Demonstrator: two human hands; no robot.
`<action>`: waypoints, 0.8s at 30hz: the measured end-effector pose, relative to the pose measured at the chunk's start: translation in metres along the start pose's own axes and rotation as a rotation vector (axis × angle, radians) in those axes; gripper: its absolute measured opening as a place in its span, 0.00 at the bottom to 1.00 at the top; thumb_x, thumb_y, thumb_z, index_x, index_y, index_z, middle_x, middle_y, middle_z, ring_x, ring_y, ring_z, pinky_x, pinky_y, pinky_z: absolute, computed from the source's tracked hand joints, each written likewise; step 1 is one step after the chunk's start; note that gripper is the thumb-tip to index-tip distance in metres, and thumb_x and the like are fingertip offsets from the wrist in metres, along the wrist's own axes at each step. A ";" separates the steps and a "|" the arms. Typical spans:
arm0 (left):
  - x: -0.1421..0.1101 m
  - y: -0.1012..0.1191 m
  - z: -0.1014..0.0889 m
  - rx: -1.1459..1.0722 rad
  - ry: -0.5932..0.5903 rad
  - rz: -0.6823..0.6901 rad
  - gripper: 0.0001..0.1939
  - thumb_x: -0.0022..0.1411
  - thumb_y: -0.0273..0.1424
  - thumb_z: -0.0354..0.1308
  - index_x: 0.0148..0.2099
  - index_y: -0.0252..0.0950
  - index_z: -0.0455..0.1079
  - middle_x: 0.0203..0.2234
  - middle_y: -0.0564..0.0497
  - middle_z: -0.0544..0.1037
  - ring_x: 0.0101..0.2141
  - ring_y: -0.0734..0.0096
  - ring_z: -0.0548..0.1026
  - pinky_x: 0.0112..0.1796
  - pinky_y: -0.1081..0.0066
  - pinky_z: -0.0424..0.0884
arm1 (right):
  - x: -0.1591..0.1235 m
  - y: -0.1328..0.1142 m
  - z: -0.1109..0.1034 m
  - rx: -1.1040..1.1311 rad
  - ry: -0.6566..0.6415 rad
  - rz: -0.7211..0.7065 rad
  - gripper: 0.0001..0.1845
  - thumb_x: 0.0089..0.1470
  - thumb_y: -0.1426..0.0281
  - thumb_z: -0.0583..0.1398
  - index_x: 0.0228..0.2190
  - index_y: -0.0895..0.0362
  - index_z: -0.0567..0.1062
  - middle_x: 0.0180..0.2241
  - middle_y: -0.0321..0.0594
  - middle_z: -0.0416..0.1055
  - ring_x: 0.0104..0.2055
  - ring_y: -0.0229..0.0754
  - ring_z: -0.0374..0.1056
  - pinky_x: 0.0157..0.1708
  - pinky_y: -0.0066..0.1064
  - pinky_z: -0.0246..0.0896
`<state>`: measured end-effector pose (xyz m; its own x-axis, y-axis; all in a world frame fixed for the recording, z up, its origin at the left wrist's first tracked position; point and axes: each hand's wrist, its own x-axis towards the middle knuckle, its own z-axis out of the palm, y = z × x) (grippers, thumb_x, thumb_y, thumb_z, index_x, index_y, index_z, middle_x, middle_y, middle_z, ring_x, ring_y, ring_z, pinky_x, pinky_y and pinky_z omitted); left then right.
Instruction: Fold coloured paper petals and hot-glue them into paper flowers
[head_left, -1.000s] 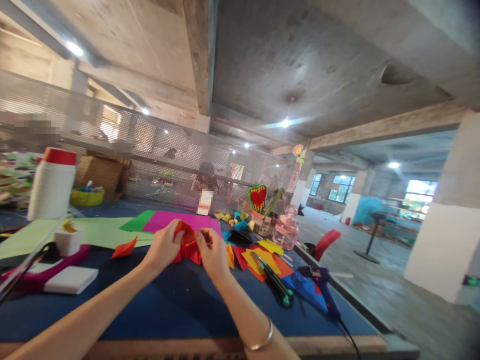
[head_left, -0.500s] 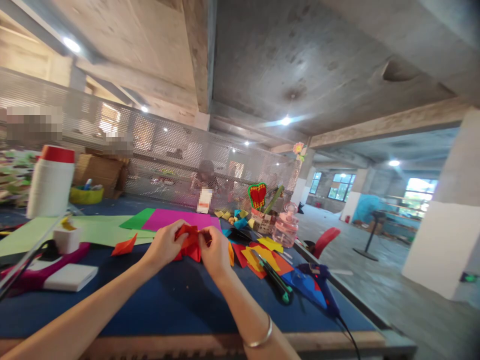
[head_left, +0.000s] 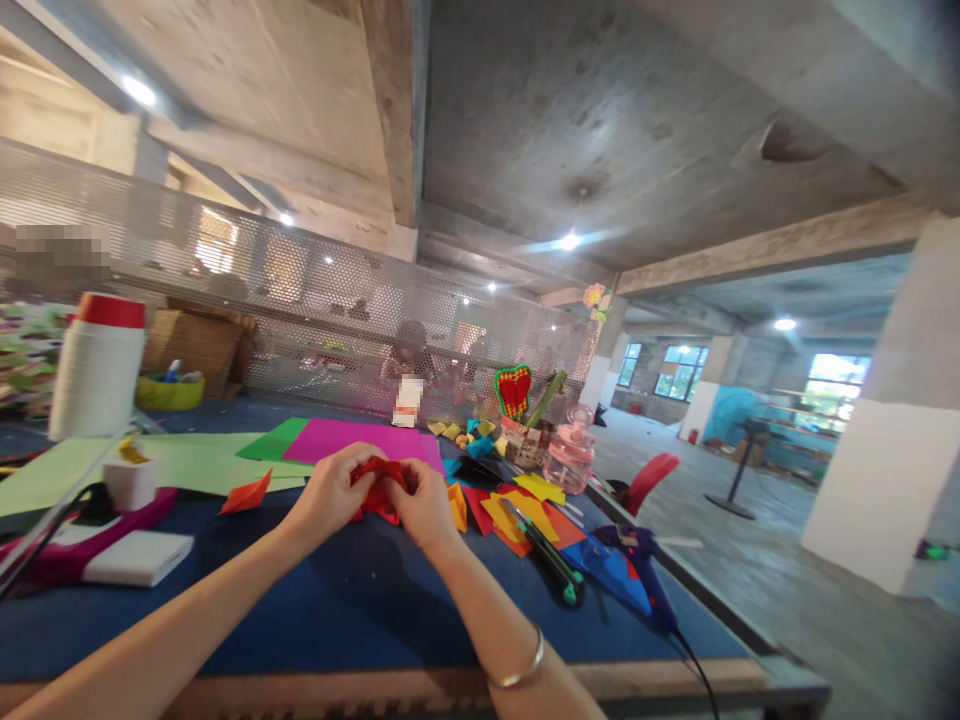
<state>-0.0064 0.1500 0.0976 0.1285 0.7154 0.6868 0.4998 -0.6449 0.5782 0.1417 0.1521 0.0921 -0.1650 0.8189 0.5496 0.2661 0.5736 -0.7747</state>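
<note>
Over the blue table, a folded piece of red paper [head_left: 382, 487] is pinched between both of my hands. My left hand [head_left: 334, 495] grips its left side with thumb and fingers, and my right hand [head_left: 427, 503] closes on its right side. The fingers cover part of the paper. To the left of my left hand lies an orange folded paper piece [head_left: 247, 492]. A yellow-orange folded piece [head_left: 457, 508] sits just right of my right hand. Purple paper [head_left: 352, 438] and light green sheets [head_left: 202, 462] lie behind my hands.
On the right are loose yellow and red papers [head_left: 525, 515], a green-black utility knife [head_left: 546, 558], a blue glue gun [head_left: 649, 575] and a pink clear jar [head_left: 568, 455]. A white power bank [head_left: 142, 557] and a stack of white cups [head_left: 97, 370] stand left. Behind runs a perforated metal screen [head_left: 315, 310].
My fingers have shifted on the red paper: both hands now curl closer around it and it looks more tucked in. The view has moved slightly.
</note>
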 end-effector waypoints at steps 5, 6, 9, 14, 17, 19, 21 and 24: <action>-0.001 0.001 0.005 -0.035 -0.021 0.080 0.10 0.55 0.27 0.48 0.37 0.35 0.69 0.35 0.48 0.75 0.38 0.66 0.73 0.42 0.70 0.67 | 0.001 0.000 -0.004 -0.119 0.052 0.019 0.05 0.44 0.71 0.56 0.25 0.57 0.73 0.21 0.32 0.68 0.25 0.36 0.63 0.25 0.24 0.56; -0.001 0.000 0.006 -0.052 -0.018 0.073 0.10 0.55 0.28 0.49 0.39 0.35 0.68 0.35 0.48 0.75 0.38 0.67 0.73 0.42 0.70 0.67 | 0.001 -0.001 -0.005 -0.151 0.080 0.016 0.05 0.44 0.70 0.56 0.24 0.57 0.72 0.20 0.32 0.67 0.24 0.36 0.61 0.25 0.24 0.55; -0.002 -0.004 0.010 -0.087 -0.005 0.025 0.14 0.54 0.28 0.51 0.44 0.36 0.67 0.36 0.49 0.76 0.36 0.68 0.75 0.40 0.71 0.69 | 0.000 -0.005 -0.007 -0.204 0.133 0.002 0.04 0.44 0.70 0.56 0.22 0.57 0.70 0.19 0.30 0.64 0.23 0.34 0.58 0.24 0.24 0.52; -0.002 -0.003 0.009 -0.041 -0.024 -0.035 0.08 0.51 0.27 0.50 0.35 0.36 0.67 0.28 0.53 0.75 0.30 0.70 0.73 0.33 0.72 0.67 | -0.003 -0.004 -0.003 -0.205 0.121 -0.031 0.03 0.45 0.70 0.56 0.24 0.56 0.70 0.20 0.30 0.65 0.24 0.35 0.59 0.25 0.23 0.52; -0.002 0.001 0.008 0.035 0.027 -0.034 0.03 0.49 0.27 0.50 0.28 0.36 0.64 0.21 0.56 0.70 0.25 0.73 0.69 0.28 0.74 0.62 | -0.004 -0.005 -0.002 -0.215 0.121 -0.039 0.02 0.44 0.71 0.56 0.22 0.56 0.68 0.19 0.29 0.63 0.23 0.34 0.58 0.25 0.23 0.51; -0.003 0.003 0.007 0.047 0.036 -0.033 0.02 0.48 0.27 0.51 0.27 0.36 0.63 0.20 0.57 0.68 0.24 0.74 0.67 0.27 0.75 0.61 | -0.004 -0.006 -0.003 -0.217 0.105 -0.042 0.02 0.43 0.72 0.56 0.22 0.56 0.67 0.19 0.29 0.62 0.23 0.34 0.58 0.25 0.23 0.52; -0.004 0.003 0.006 0.027 0.027 -0.041 0.02 0.47 0.27 0.51 0.26 0.36 0.64 0.19 0.57 0.68 0.23 0.74 0.66 0.27 0.75 0.60 | -0.005 -0.009 -0.003 -0.226 0.087 -0.047 0.02 0.43 0.72 0.56 0.22 0.56 0.67 0.19 0.28 0.62 0.23 0.34 0.58 0.25 0.23 0.52; -0.006 0.003 0.006 -0.005 0.032 -0.057 0.02 0.47 0.28 0.52 0.26 0.36 0.65 0.19 0.57 0.68 0.23 0.74 0.66 0.27 0.76 0.60 | -0.007 -0.013 -0.002 -0.255 0.082 -0.074 0.02 0.44 0.73 0.56 0.22 0.55 0.66 0.19 0.29 0.63 0.23 0.34 0.59 0.24 0.23 0.52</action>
<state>0.0000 0.1455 0.0928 0.0728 0.7421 0.6663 0.5011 -0.6048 0.6190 0.1417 0.1390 0.0986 -0.1182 0.7645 0.6337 0.4886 0.6003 -0.6332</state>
